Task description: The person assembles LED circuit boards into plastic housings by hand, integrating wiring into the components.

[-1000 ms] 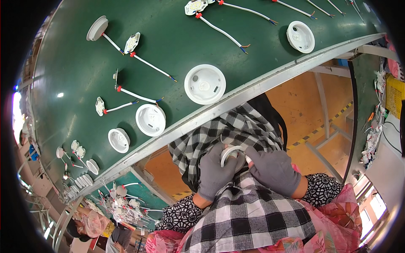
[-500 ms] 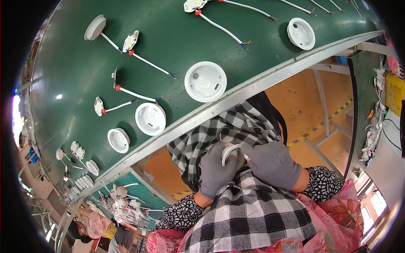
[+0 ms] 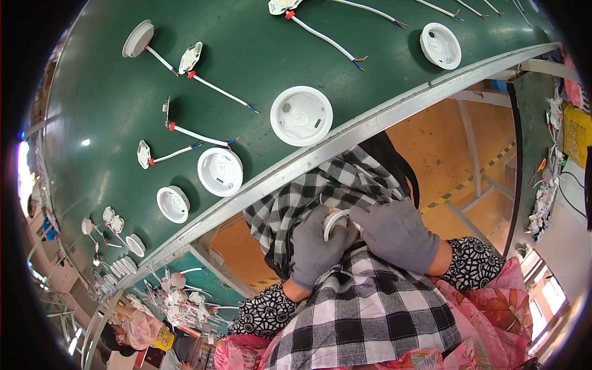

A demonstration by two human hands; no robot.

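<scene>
Above my lap, my left hand (image 3: pixel 316 248) in a grey glove is closed round a small white round plastic lamp housing (image 3: pixel 331 223), tilted so that its rim shows. My right hand (image 3: pixel 402 239), gloved the same way, has its fingers bent against the housing's right side. Bare fingertips show between the two gloves. The inside of the housing and whatever lies under the fingers are hidden. Closest to my hands on the bench are a white round housing (image 3: pixel 301 116) and another housing (image 3: pixel 220 172), both lying open side up.
A metal edge rail (image 3: pixel 296 165) borders the green bench (image 3: pixel 246 55). On it lie a small LED board with a white cable (image 3: pixel 191 57), several similar ones and more housings, one a white cup (image 3: pixel 440 46). Lower left, a pile of wired parts (image 3: pixel 182 302) lies near another person (image 3: pixel 139 327).
The bench and its parts sit very slightly higher in the picture. My right hand has shifted a little at the housing's rim; my left hand keeps its grip.
</scene>
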